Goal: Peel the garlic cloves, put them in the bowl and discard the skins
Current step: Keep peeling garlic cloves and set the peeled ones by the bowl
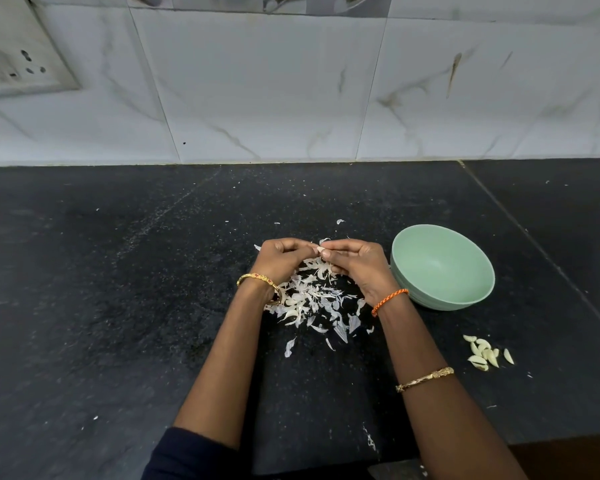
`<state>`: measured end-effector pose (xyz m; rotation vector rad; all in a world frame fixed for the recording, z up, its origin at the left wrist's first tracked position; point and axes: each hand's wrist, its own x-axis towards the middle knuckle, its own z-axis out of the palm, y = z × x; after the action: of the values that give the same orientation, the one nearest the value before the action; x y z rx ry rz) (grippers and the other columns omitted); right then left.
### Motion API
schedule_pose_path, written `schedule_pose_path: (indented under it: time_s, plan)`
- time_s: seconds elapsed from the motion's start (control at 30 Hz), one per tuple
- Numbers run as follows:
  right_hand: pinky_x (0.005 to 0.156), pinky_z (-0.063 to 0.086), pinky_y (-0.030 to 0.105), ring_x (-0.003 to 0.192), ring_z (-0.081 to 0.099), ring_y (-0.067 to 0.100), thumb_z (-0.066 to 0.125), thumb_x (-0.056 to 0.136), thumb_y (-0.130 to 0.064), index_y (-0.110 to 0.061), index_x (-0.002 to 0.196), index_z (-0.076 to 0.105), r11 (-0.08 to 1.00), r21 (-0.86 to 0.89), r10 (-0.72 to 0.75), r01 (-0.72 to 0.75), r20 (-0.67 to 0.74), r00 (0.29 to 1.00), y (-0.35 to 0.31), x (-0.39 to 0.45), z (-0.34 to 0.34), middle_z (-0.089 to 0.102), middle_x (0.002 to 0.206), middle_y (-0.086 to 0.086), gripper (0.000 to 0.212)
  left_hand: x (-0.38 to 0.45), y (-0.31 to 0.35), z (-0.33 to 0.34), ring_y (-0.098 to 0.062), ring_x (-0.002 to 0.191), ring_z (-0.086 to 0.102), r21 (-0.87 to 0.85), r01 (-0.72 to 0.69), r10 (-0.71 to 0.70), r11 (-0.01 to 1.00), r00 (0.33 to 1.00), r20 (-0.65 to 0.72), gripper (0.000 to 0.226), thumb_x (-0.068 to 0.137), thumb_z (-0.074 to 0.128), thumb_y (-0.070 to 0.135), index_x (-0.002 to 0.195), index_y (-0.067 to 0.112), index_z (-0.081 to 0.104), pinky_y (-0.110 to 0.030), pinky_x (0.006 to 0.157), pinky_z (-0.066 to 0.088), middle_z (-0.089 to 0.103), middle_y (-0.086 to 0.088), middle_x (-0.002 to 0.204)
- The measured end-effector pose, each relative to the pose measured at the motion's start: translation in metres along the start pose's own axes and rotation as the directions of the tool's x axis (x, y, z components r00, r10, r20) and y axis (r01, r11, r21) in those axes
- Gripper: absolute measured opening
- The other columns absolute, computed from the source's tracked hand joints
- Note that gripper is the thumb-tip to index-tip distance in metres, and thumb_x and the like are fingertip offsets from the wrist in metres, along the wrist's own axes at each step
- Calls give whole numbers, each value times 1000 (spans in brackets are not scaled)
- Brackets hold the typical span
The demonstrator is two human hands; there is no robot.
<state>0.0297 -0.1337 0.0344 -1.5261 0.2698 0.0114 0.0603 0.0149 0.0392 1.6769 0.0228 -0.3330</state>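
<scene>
The fingers (329, 250) of both hands met just above the centre of the frame, pinched together on a single garlic clove (320, 250) held over the table. The left hand (280, 259) gripped one end while the right hand (355, 263) closed on the other, seemingly picking at its papery skin. To do this well, one hand should probably steady the clove while a nail of the other lifts the skin at the tip and strips it along the length, letting it fall onto the skin pile (314, 301) directly beneath, so the waste stays gathered for discarding. The pale green bowl (442, 268), just right of the right hand, looked empty. A small cluster of peeled cloves (486, 353) lay on the dark table (118, 306) at the lower right, near the right forearm, not yet in the bowl.
</scene>
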Motion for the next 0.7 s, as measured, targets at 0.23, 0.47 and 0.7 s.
schedule_pose_path:
  time_s: [0.23, 0.47, 0.7]
  plan:
    - [72, 55, 22, 75, 65, 10, 73, 79, 0, -13, 84, 73, 991, -122, -44, 50, 51, 998, -10, 1, -3, 72, 80, 4, 14, 1, -1, -3, 5, 47, 48, 110, -208, 207, 972, 978, 23, 11, 83, 70, 6, 76, 14, 71, -8, 55, 42, 56, 15, 51]
    - [66, 56, 17, 66, 67, 3, 72, 78, 6, 1, 95, 72, 968, -209, -136, 138, 26, 990, -5, 1, -3, 70, 80, 4, 17, 3, -3, 4, -9, 62, 57, 113, -179, 186, 977, 981, -48, 3, 80, 73, 6, 78, 8, 73, -14, 59, 49, 65, -1, 67]
    - [69, 51, 13, 69, 65, -3, 73, 78, 3, -16, 86, 74, 914, -286, -302, 288, -7, 953, 0, -2, 1, 71, 77, -9, 21, 1, 2, 8, 5, 52, 56, 52, -103, 108, 993, 989, -105, 13, 80, 72, 5, 89, -4, 72, -6, 52, 45, 64, 3, 68]
